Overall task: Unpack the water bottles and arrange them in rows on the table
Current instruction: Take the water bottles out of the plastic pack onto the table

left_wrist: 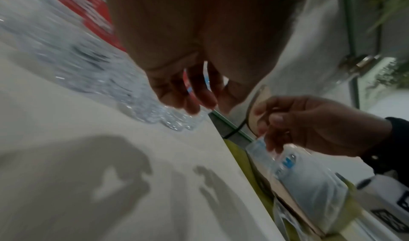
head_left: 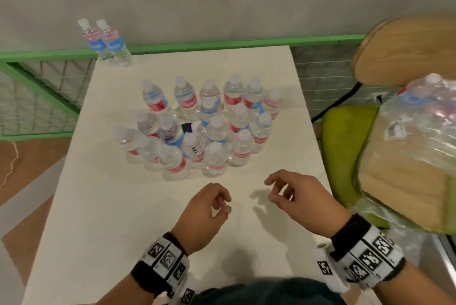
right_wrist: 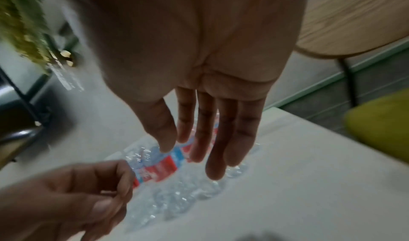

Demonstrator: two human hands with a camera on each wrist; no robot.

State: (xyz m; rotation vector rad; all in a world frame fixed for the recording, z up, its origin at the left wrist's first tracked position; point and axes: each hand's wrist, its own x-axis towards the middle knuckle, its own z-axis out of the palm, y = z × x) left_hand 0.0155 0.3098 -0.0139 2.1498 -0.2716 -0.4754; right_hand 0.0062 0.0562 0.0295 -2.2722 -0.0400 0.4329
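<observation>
Both hands (head_left: 249, 201) are held empty, fingers loosely curled, above the counter (head_left: 98, 206); clustered bottles (head_left: 197, 127) are best straightened row by row.

wooden chair (head_left: 407, 50), green cushion (head_left: 345, 147), green railing (head_left: 222, 45)

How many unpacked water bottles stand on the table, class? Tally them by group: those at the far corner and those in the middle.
Far-corner bottles: 2
Middle cluster: 18, counted by caps, as some overlap
Total: 20
</observation>
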